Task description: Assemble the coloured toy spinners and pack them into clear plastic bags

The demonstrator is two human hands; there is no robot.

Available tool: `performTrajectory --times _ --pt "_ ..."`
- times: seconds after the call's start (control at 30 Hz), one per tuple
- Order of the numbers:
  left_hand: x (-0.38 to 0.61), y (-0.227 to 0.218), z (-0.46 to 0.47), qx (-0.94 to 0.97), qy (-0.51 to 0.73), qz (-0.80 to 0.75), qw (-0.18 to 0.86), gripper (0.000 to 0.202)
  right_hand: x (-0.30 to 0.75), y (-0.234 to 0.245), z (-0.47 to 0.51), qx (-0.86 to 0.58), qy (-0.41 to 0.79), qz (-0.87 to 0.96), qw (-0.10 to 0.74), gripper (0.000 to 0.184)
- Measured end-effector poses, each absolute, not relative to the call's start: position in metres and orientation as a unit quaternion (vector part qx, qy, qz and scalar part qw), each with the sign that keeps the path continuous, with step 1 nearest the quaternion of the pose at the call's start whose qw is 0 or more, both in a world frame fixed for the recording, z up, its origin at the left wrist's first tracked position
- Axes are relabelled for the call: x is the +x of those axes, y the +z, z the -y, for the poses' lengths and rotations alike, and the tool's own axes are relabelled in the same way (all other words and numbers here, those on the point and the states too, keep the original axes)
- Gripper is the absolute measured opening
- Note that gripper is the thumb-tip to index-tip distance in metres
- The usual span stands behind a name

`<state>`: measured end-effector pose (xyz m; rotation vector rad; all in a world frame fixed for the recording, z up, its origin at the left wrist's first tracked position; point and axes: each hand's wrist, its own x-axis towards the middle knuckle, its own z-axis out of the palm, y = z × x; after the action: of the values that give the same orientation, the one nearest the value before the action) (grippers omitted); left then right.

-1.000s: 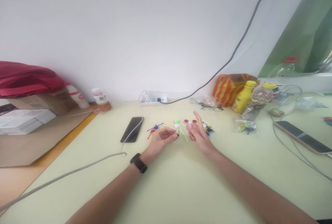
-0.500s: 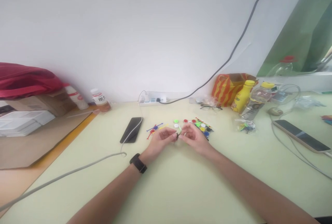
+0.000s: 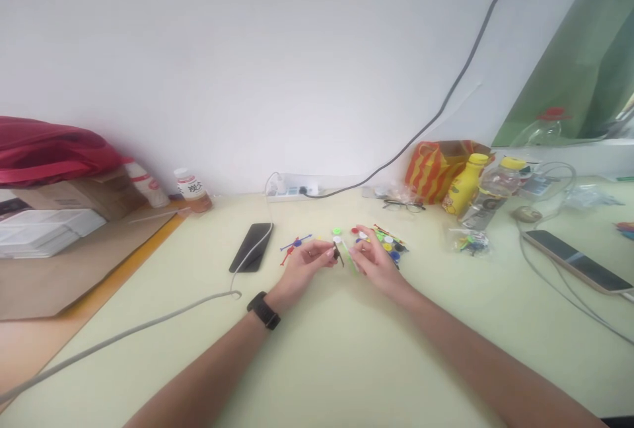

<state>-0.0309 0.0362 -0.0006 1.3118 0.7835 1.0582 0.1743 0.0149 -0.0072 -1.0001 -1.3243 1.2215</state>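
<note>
Between the thumb and fingers of my left hand (image 3: pixel 310 261) is a small black plastic piece with a thin stem (image 3: pixel 337 253), pointing down to the right. My right hand (image 3: pixel 376 263) is just right of it, fingers apart, index finger raised. A pale green-white stick (image 3: pixel 349 258) shows beside the right thumb; I cannot tell whether they touch. Behind the hands are a green disc (image 3: pixel 337 232) and a white disc (image 3: pixel 337 240). Coloured discs and sticks (image 3: pixel 389 241) lie behind my right hand, partly covered. Blue and red arrow-like sticks (image 3: pixel 296 243) lie beyond my left hand.
A black phone (image 3: pixel 251 248) with a white cable lies to the left. Against the wall is a power strip (image 3: pixel 293 193). Glasses (image 3: pixel 403 205), a striped bag (image 3: pixel 430 170), a yellow bottle (image 3: pixel 464 183) and a small bag of parts (image 3: pixel 470 241) stand or lie right. Another phone (image 3: pixel 577 259) lies far right.
My right hand has drawn away from the black piece and its fingers have spread, index finger lifted. The black piece stays in my left hand, now more visible with its stem.
</note>
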Motion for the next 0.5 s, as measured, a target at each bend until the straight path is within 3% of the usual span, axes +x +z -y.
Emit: performTrajectory --times 0.13,0.2,0.3,0.4,0.5 --pt "-0.032 -0.002 -0.037 0.574 0.478 -0.351 0.565 0.028 0.168 -0.005 -0.012 -0.423 0.552 0.488 0.528 0.079" --pt "-0.031 -0.002 -0.037 0.571 0.484 -0.356 0.559 0.028 0.167 -0.002 -0.009 -0.427 0.571 0.460 0.529 0.068" --pt "-0.030 -0.002 -0.038 0.564 0.495 -0.361 0.554 0.029 0.170 0.002 -0.008 -0.410 0.628 0.448 0.486 0.036" --pt "-0.029 -0.003 -0.038 0.561 0.508 -0.358 0.547 0.028 0.175 0.004 -0.010 -0.361 0.679 0.459 0.445 0.060" --pt "-0.029 -0.003 -0.038 0.569 0.500 -0.352 0.549 0.026 0.175 0.003 -0.013 -0.379 0.647 0.459 0.477 0.046"
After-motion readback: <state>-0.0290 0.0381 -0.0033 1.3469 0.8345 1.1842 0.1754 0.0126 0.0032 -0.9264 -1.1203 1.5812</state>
